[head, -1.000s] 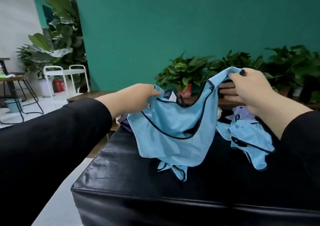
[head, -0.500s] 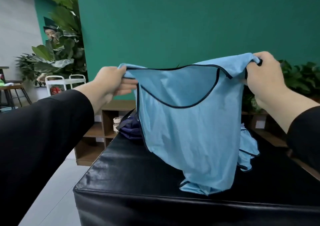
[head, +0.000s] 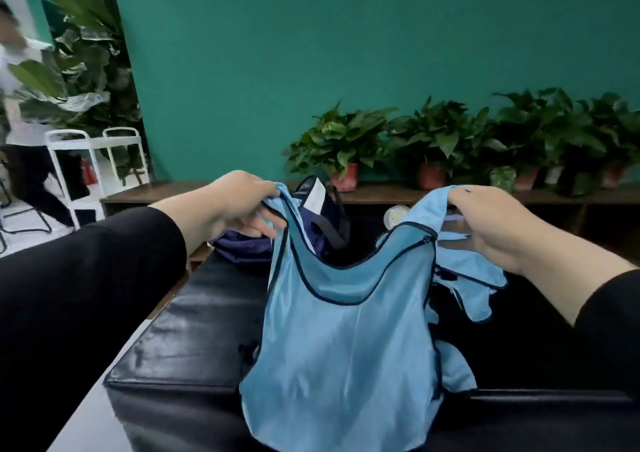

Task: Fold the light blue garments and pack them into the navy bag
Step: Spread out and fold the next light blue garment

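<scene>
**Light blue vest held up by its shoulder straps over the black table**

A light blue sleeveless vest of shiny fabric with dark navy piping (head: 343, 347) hangs between both hands above the padded black leather-look table (head: 194, 334). The left hand (head: 239, 205) has its grip closed on the left shoulder strap, thumb on top and fingers curled beneath. The right hand (head: 485, 223) pinches the right strap the same way, fingers folded under the cloth. The neckline sags in a deep curve between the straps, and the body falls smooth, its rounded hem draped over the table's near edge.

Behind the vest, more crumpled light blue garments (head: 464, 289) lie on the table below the right hand, partly hidden by it. The navy fabric bag with a white label (head: 311, 223) sits at the table's far left, its mouth partly screened by the left strap. A low wooden shelf (head: 381, 193) along the teal wall (head: 346, 53) carries a row of leafy green potted plants (head: 443, 140). At far left stand a white metal cart (head: 97, 164) and a blurred person (head: 20, 122).

Compared with half a second ago, the hands are lower and closer together, so the neckline, then stretched nearly flat, now droops; the hem has come forward past the table edge.
</scene>
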